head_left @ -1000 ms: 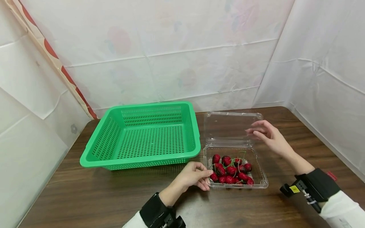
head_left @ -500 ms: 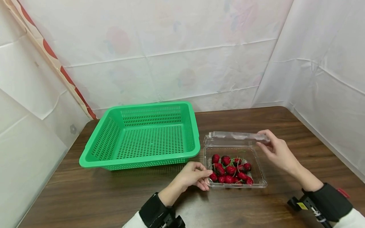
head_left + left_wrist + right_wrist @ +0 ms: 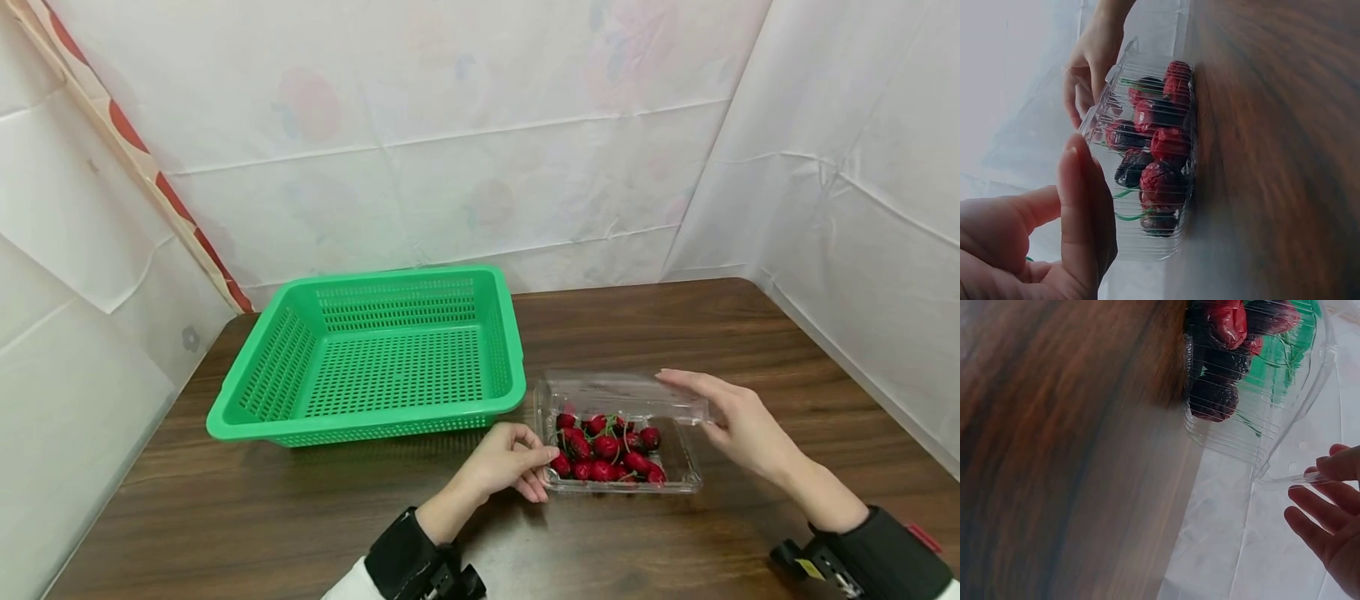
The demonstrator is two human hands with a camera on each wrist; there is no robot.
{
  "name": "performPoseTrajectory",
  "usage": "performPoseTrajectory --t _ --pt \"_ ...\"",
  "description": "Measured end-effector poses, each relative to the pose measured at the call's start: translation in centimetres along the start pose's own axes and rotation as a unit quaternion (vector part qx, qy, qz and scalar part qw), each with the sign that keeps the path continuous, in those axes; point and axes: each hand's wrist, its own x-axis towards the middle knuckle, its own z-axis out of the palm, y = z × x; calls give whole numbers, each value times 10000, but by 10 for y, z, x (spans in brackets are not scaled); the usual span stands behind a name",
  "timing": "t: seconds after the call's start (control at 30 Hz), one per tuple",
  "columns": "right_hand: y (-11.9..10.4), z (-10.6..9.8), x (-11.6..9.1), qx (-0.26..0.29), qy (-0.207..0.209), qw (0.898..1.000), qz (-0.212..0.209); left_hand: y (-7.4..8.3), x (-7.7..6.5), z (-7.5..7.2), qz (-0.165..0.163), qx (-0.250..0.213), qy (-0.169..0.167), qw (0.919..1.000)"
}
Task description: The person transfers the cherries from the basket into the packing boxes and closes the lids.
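Note:
A clear plastic clamshell box (image 3: pixel 681 473) stands on the table, with several dark red cherries (image 3: pixel 606 447) and their green stems inside. Its hinged lid (image 3: pixel 600 386) tilts forward from the back edge, partly over the cherries. My left hand (image 3: pixel 504 463) holds the front left corner of the box, thumb at the rim and the other fingers bent below it. At the lid's right side, my right hand (image 3: pixel 753 432) pinches the lid's edge between thumb and fingers; the right wrist view shows this grip on the raised lid (image 3: pixel 1282 483).
A green perforated plastic basket (image 3: pixel 330 422) sits to the left of the box, close beside it, with its mesh floor showing. The brown wood-grain table (image 3: pixel 225 517) is bordered by white sheeting (image 3: pixel 450 192) at the back and both sides.
My right hand has taken hold of the lid, which lay folded back, and swung it up and forward over the box. My left hand has stayed at the corner.

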Motion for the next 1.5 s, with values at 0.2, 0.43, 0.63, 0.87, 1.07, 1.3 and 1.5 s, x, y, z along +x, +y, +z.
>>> performPoseTrajectory --t 0.2,0.43,0.63,0.87,1.07,1.3,1.5 --pt "-2 0 -4 -134 -102 9998 -88 9 -6 1 466 1676 378 9840" --pt "-5 0 -8 -124 -232 9994 -214 34 -28 7 1383 4597 1161 8695" --pt "-5 2 -11 -372 -274 9983 -368 48 -41 24 2533 5483 2266 7641" --pt "-5 5 -13 -444 -149 9969 -632 40 -22 37 3984 5697 2385 6781" --pt "-5 7 -15 -578 -88 9957 -717 31 -10 40 3099 6252 1439 7017" --pt "-6 6 -16 -709 -169 9951 -666 28 -8 41 2182 6460 644 7286" --pt "-12 1 -17 -902 -425 9936 -534 25 -6 41 1960 6587 432 7251"
